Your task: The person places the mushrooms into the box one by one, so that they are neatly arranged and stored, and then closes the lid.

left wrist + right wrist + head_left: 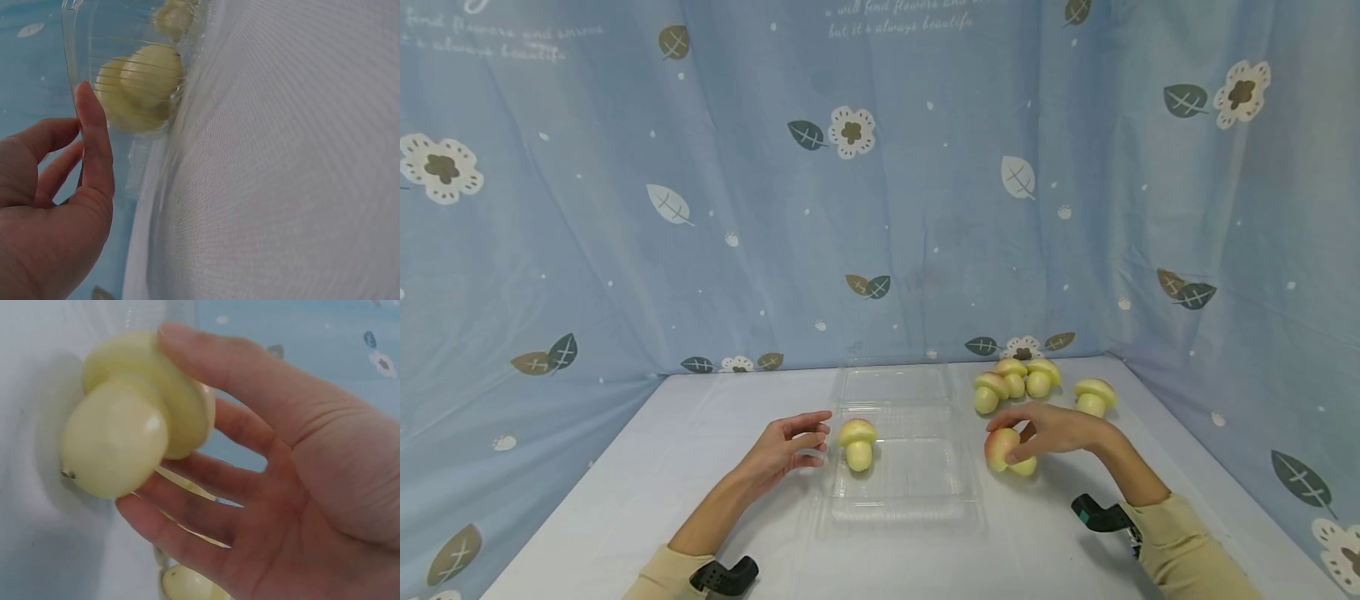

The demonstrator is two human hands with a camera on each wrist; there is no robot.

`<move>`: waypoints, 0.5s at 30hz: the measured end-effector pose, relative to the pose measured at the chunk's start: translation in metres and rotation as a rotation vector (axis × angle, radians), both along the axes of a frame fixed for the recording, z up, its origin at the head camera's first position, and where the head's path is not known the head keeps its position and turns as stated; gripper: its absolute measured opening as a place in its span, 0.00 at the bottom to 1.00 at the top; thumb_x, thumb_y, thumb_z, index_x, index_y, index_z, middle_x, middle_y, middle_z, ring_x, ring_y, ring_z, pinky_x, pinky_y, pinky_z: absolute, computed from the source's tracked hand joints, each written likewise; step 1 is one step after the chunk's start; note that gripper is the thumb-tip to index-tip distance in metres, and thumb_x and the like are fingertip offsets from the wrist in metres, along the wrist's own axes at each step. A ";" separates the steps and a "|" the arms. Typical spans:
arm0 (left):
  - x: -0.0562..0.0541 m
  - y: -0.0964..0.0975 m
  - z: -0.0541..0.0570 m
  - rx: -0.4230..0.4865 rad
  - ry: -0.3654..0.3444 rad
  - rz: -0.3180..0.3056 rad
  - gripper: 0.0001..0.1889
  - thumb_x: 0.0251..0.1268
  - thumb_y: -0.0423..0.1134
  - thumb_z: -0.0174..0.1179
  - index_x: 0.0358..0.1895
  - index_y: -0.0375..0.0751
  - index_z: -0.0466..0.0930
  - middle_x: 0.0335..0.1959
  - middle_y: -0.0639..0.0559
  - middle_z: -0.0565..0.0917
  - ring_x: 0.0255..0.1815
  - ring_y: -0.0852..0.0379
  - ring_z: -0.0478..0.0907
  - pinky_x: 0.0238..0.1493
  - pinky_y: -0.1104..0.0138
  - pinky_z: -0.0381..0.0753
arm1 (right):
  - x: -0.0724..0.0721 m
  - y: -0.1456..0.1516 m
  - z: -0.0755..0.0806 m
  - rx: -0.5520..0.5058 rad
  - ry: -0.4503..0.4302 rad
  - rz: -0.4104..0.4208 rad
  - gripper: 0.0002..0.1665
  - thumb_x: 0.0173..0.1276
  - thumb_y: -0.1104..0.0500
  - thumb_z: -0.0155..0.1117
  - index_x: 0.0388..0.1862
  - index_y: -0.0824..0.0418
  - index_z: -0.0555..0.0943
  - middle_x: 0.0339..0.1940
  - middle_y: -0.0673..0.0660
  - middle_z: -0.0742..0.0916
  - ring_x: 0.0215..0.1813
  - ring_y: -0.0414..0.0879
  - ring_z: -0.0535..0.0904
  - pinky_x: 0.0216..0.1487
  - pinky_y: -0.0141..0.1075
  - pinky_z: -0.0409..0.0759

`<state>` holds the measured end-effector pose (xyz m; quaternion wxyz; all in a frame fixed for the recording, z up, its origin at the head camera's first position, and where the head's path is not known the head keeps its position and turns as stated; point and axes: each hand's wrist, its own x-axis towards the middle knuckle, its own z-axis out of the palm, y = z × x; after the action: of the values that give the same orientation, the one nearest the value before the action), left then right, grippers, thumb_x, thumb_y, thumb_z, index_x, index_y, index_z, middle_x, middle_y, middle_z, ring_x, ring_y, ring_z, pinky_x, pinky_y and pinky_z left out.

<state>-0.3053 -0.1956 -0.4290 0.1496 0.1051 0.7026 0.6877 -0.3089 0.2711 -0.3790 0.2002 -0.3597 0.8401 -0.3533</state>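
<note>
Clock: I read it from the person's seat, with the see-through box (902, 502) as the middle of the dial.
Right hand: out at three o'clock, the right hand (1052, 425) grasps a mushroom-shaped piece (115, 444), thumb on the cap and fingers under it; from here I can't tell whether it is off the surface (625, 508).
Left hand: at nine o'clock, the left hand (786, 450) has its fingertips at the box's side edge; whether they pinch it or merely rest there, I can't tell.
Box: lying open, with one seated piece (859, 444) towards ten o'clock in its near half.
Good hold: to my eye, light pressure spread over the cap is best; the join of cap and stem could be the weak spot, so avoid twisting there.
Steadying: that thin plastic probably slides easily, so a soft left-hand touch should do more good than a push.
Near neighbours: a cluster of three (1015, 383) sits towards two o'clock and a lone piece (1092, 396) at half past two; fingers swung that way could knock them.
Edges: the curtain (925, 208) bounds the surface at twelve; the box's far end reaches close to it.
Room: only a narrow white strip parts held piece from box, so rise above the rim before any sideways move; six o'clock offers more space.
Wrist unit: the right one (1101, 514) hangs low and might drag.
</note>
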 end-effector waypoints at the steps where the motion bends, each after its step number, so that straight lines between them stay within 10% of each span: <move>1: 0.000 0.000 0.000 0.002 -0.002 0.000 0.32 0.68 0.35 0.61 0.73 0.32 0.62 0.54 0.43 0.77 0.40 0.62 0.81 0.40 0.68 0.87 | 0.000 0.000 0.000 0.001 0.009 -0.020 0.30 0.67 0.56 0.68 0.64 0.66 0.74 0.60 0.60 0.81 0.61 0.50 0.76 0.55 0.35 0.81; 15: 0.000 0.001 0.000 -0.007 0.006 0.002 0.31 0.68 0.36 0.61 0.72 0.33 0.63 0.54 0.43 0.76 0.40 0.62 0.80 0.40 0.68 0.87 | -0.004 0.003 -0.005 0.009 0.038 -0.081 0.29 0.67 0.53 0.68 0.63 0.64 0.75 0.60 0.58 0.82 0.58 0.47 0.77 0.52 0.34 0.81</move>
<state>-0.3050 -0.1949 -0.4288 0.1472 0.1059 0.7057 0.6849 -0.3129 0.2746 -0.3838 0.1714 -0.3311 0.8591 -0.3507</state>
